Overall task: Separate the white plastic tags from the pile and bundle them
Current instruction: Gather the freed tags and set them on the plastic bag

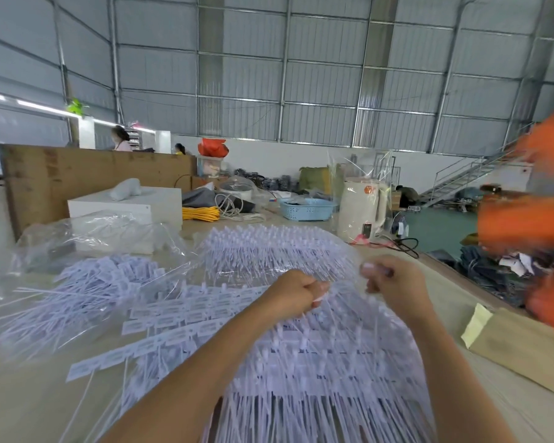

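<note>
Head view: both hands are working over the big pile of white plastic tags (pixel 301 330), which is lying spread across the table (pixel 29 394) directly under the forearms. The left hand (pixel 296 294) is curling its fingers round a few thin tag stems near the top of the pile; the right hand (pixel 394 282) is pinching stems between thumb and fingers just beside it, both lifted slightly off the heap. A looser scatter of tags (pixel 87 282) is lying to the left, partly over clear plastic wrap (pixel 103 228); whether that counts as a sorted lot I cannot tell. No tied bundle is showing anywhere, so the job is looking early: separating under way, bundling not yet done, most of the pile left. Writing: the tags are carrying small printed panels, too blurred to read; a white kettle (pixel 360 209) is bearing an orange mark, illegible.
</note>
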{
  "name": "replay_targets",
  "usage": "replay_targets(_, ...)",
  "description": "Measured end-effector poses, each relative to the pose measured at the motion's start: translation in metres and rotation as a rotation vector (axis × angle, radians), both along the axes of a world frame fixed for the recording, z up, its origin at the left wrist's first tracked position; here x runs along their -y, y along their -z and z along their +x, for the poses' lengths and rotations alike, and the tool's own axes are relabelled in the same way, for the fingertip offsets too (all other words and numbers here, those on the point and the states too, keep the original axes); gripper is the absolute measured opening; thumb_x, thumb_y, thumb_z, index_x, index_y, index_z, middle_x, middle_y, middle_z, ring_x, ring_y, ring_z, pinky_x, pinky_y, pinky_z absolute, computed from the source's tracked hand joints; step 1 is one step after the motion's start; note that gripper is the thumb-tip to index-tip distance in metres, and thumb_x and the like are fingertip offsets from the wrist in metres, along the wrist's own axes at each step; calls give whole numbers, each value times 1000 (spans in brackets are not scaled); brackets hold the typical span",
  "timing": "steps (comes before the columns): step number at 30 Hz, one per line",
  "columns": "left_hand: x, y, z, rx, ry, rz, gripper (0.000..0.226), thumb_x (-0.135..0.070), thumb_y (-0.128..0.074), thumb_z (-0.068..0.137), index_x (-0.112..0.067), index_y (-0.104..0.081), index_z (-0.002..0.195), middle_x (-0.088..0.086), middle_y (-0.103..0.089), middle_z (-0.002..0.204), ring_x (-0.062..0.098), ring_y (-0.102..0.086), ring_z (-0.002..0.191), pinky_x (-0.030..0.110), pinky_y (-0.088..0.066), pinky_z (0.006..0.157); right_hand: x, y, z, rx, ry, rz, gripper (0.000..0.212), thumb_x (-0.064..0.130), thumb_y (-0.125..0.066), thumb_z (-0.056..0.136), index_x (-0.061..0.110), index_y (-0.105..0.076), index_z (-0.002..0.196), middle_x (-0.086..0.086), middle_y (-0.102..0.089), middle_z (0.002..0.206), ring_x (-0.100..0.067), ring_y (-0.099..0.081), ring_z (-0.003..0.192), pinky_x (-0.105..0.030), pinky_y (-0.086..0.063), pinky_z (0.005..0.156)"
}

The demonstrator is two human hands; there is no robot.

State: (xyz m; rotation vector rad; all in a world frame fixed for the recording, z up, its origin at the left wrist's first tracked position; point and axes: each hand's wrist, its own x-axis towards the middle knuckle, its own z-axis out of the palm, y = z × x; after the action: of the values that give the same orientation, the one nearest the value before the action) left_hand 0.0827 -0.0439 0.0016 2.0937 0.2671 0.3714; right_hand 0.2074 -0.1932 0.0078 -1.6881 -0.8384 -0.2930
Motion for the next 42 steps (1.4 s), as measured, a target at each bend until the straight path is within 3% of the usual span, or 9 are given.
replay_targets(3,-2,1,-2,41,24,14,37,-34,-49,98,-17,-56,65,-7,-56,58,0,-47,38,17,-42,45,4,-14,-3,-181,-124,324,12,6,-63,87,15,-70,90,-2,-60,61,-5,-55,49,-17,-50,50)
replay_targets(7,-3,-4,-6,-12,31,76,35,-33,-44,100,-22,-60,72,-3,-57,63,5,-46,39,20,-42,48,6,-18,-8,-365,-263,417,12,4,-55,92,7,-66,96,-4,-55,74,-6,-46,49,-15,-39,42)
replay_targets(12,-3,-17,-11,-124,59,34,27,-1,-44,91,-21,-61,81,0,-60,68,0,-47,33,12,-35,37,9,-24,-12,-723,-667,515,9,2,-46,88,4,-54,90,-1,-41,71,-1,-35,42,-9,-25,30)
replay_targets(19,-12,-24,-16,-142,88,253,16,-4,-61,84,-18,-59,77,-2,-56,64,9,-52,50,22,-40,54,-29,-8,-42,-325,-489,-216,11,10,-61,89,7,-60,78,-4,-60,75,-12,-56,68,-21,-49,63)
replay_targets(26,-16,-24,-17,-121,94,321,17,-19,-70,83,-23,-55,75,8,-66,76,8,-59,53,26,-47,62,-38,4,-47,-391,-595,-185,13,18,-59,92,12,-54,81,-5,-67,72,-14,-64,62,-23,-51,55)
replay_targets(30,-16,-26,-20,-96,51,238,38,-20,-77,77,-16,-48,102,4,-64,96,5,-62,59,27,-48,64,-37,2,-49,-281,-552,-172,10,10,-58,92,8,-51,84,-10,-63,65,-17,-59,56,-22,-49,51)
replay_targets(33,-24,-29,-23,-161,-30,389,40,-39,-74,78,-10,-60,101,-9,-55,75,-2,-52,59,15,-38,54,-34,-1,-47,-270,-521,-100,9,-4,-56,90,1,-54,83,-12,-56,61,-12,-54,49,-20,-46,47)
replay_targets(36,-28,-27,-25,-214,69,222,32,-32,-63,90,-1,-71,88,0,-67,65,-2,-55,52,8,-42,52,-34,-1,-47,-256,-521,-172,3,-2,-56,90,-4,-58,91,-11,-54,59,-12,-52,48,-19,-44,48)
replay_targets(42,-20,-25,-24,-146,27,35,33,-18,-59,94,-3,-63,65,-4,-55,45,11,-53,52,20,-43,50,-34,0,-46,-109,-455,-293,10,2,-57,91,2,-60,81,-5,-55,53,-13,-51,46,-21,-43,49)
